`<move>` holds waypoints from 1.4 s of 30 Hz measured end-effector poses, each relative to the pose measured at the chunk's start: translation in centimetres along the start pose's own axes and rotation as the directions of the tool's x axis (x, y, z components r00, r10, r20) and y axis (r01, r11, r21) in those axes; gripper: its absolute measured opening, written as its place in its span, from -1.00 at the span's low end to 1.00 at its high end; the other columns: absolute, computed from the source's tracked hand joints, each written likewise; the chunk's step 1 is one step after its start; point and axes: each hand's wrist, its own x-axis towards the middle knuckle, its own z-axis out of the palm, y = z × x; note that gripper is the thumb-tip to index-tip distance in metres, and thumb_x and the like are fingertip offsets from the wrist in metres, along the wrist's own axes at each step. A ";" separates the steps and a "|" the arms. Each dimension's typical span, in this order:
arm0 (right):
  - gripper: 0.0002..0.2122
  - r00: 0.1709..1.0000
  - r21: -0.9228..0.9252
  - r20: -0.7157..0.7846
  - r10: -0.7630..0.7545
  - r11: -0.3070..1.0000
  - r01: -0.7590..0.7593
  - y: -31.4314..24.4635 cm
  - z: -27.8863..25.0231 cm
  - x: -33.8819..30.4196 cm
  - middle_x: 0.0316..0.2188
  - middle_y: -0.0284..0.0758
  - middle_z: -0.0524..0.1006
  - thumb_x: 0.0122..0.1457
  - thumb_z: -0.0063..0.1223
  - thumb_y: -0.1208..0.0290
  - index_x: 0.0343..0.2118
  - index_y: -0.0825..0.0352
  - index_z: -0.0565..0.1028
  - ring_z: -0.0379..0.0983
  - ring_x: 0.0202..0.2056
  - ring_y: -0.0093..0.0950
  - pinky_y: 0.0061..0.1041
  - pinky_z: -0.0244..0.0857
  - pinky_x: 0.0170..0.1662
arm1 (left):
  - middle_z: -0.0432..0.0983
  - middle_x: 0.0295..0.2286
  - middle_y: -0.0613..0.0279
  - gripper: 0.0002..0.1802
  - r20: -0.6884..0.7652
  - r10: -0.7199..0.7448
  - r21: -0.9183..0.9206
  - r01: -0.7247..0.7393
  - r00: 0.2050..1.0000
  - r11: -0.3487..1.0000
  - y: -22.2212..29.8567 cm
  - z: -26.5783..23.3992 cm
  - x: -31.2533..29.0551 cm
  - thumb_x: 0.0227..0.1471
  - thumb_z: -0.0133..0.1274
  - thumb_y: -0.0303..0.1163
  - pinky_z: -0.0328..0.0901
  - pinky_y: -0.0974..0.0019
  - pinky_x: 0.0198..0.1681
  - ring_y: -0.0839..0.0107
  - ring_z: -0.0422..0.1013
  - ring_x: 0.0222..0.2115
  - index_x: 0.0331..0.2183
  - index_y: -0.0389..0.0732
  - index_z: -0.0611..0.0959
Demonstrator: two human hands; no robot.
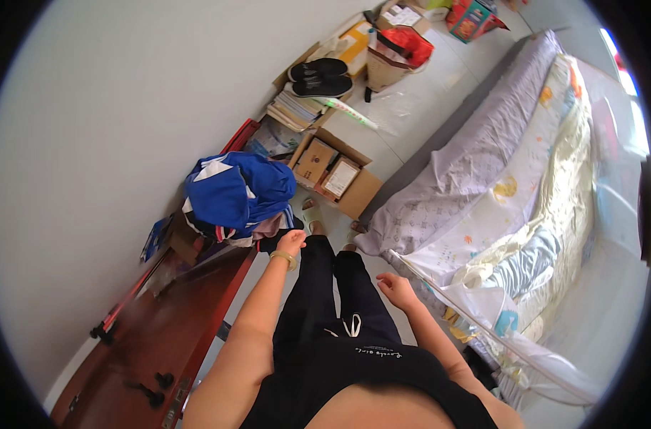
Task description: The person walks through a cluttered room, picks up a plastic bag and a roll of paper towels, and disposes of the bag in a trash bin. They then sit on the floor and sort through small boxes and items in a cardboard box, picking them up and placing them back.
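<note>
My left hand (pixel 292 243), with a pale bangle (pixel 285 259) on its wrist, hangs loosely curled and holds nothing that I can see. It is nearest to a heap of blue and white clothes (pixel 232 193), with dark and pinkish cloth at its lower edge; I cannot tell whether they touch. Over my right thigh hangs my right hand (pixel 397 292), its fingers slightly bent and apart with nothing in them. The netted bed (pixel 475 171) lies to its right.
A reddish-brown door (pixel 197 314) stands close on my left. Ahead is an open cardboard box (pixel 367 193) with smaller boxes inside. Beyond it are stacked books (pixel 293 111), black shoes (pixel 322 77) and a woven bag (pixel 386 68) with red plastic. A pole (pixel 483 325) borders the bed.
</note>
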 end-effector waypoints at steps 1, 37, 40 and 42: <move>-0.79 1.000 0.015 -0.013 -0.002 1.000 0.002 -0.6 0.1 0.6 -0.51 -0.22 0.53 0.04 0.02 0.39 -0.26 0.33 0.48 0.48 -0.45 -0.45 -0.48 0.34 -0.32 | 0.51 -0.36 0.35 -0.67 -0.019 -0.010 -0.004 0.010 1.000 1.000 -0.3 -0.7 0.3 0.03 0.02 -0.18 0.26 0.50 -0.44 0.58 0.44 -0.44 -0.19 -0.15 0.53; -0.85 0.950 -0.328 0.311 0.002 0.939 0.106 -4.0 5.4 13.9 -0.50 -0.32 0.53 0.11 -0.02 0.46 -0.26 0.35 0.46 0.44 -0.47 -0.62 -0.60 0.32 -0.37 | 0.18 0.01 -0.15 -0.35 -0.939 -0.323 -0.340 -0.414 0.113 0.844 -12.8 -11.9 9.6 -0.06 0.05 -0.31 0.02 0.08 0.11 -0.01 0.12 0.04 0.07 -0.25 0.27; -0.86 0.932 -0.309 0.361 -0.010 0.942 0.130 -1.3 5.2 14.8 -0.49 -0.34 0.52 0.13 -0.06 0.48 -0.25 0.36 0.45 0.43 -0.47 -0.62 -0.61 0.32 -0.35 | 0.21 0.01 -0.15 -0.35 -0.748 -0.610 -0.661 -0.218 0.260 0.718 -22.4 -7.9 13.1 -0.04 0.01 -0.29 0.05 0.16 0.11 0.03 0.17 0.03 0.07 -0.34 0.24; -0.86 0.899 -0.333 0.426 0.103 0.942 0.050 -1.2 5.1 14.7 -0.49 -0.35 0.51 0.15 -0.07 0.50 -0.25 0.37 0.45 0.42 -0.46 -0.62 -0.63 0.32 -0.34 | 0.22 0.01 -0.15 -0.35 -0.667 -0.648 -0.738 -0.204 0.368 0.644 -26.7 -6.8 15.4 -0.03 -0.01 -0.28 0.07 0.18 0.11 0.02 0.19 0.03 0.06 -0.36 0.24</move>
